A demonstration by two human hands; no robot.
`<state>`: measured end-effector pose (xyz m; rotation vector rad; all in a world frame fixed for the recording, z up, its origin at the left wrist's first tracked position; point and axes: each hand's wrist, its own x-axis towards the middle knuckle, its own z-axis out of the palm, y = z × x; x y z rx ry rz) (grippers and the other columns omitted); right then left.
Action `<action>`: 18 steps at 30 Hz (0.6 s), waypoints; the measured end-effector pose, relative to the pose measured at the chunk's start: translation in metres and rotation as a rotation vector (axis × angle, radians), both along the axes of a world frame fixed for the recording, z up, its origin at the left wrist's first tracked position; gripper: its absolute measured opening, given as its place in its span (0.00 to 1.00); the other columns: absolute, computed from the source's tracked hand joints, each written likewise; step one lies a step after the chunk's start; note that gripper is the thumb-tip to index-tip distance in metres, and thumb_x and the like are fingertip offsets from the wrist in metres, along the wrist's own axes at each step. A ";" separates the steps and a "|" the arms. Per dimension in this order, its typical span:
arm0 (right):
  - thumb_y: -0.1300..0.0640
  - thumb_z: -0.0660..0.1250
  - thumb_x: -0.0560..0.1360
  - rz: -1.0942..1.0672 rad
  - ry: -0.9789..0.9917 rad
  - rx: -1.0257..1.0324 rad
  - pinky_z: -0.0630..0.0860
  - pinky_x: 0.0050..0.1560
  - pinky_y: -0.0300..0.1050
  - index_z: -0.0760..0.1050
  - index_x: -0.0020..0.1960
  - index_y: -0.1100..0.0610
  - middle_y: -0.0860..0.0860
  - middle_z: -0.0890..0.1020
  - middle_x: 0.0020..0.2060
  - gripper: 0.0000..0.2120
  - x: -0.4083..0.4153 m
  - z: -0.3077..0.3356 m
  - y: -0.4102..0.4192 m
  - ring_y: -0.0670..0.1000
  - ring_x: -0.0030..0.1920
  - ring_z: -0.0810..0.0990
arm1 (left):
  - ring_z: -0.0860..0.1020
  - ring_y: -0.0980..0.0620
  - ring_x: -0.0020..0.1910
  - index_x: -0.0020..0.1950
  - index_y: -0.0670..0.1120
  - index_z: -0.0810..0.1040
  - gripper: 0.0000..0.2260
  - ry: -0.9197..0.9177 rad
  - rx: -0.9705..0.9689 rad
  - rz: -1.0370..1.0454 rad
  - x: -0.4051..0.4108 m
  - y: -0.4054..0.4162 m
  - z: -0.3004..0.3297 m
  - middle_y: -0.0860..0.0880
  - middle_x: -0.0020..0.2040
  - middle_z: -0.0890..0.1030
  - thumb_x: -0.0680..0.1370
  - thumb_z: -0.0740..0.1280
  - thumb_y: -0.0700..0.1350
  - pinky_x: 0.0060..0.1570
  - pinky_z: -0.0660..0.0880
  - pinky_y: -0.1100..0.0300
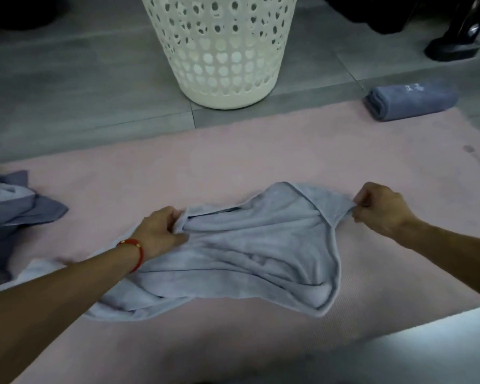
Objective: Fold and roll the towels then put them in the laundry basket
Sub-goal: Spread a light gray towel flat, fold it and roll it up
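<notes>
Pale blue terry towel [250, 245], crumpled, lying on pink mat [233, 162]; left hand [161, 228] bunches its left edge in curled fingers; right hand [380, 207] pinches its right corner; white perforated plastic laundry basket [219, 51] stands beyond both grips; rolled blue towel [410, 102] lies beyond the right grip.

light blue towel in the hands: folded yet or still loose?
Loose, not folded. The light blue towel lies rumpled on the pink mat, an edge gripped by the left hand and right hand.
</notes>
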<state>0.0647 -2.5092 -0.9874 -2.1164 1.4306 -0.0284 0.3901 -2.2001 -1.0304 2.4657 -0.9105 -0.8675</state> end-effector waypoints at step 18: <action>0.79 0.62 0.68 -0.491 -0.754 0.309 0.79 0.47 0.53 0.77 0.41 0.54 0.57 0.79 0.42 0.20 0.006 0.020 0.011 0.56 0.43 0.78 | 0.76 0.55 0.37 0.44 0.49 0.81 0.02 0.044 -0.367 0.292 0.003 -0.044 0.010 0.55 0.31 0.78 0.77 0.71 0.44 0.43 0.72 0.63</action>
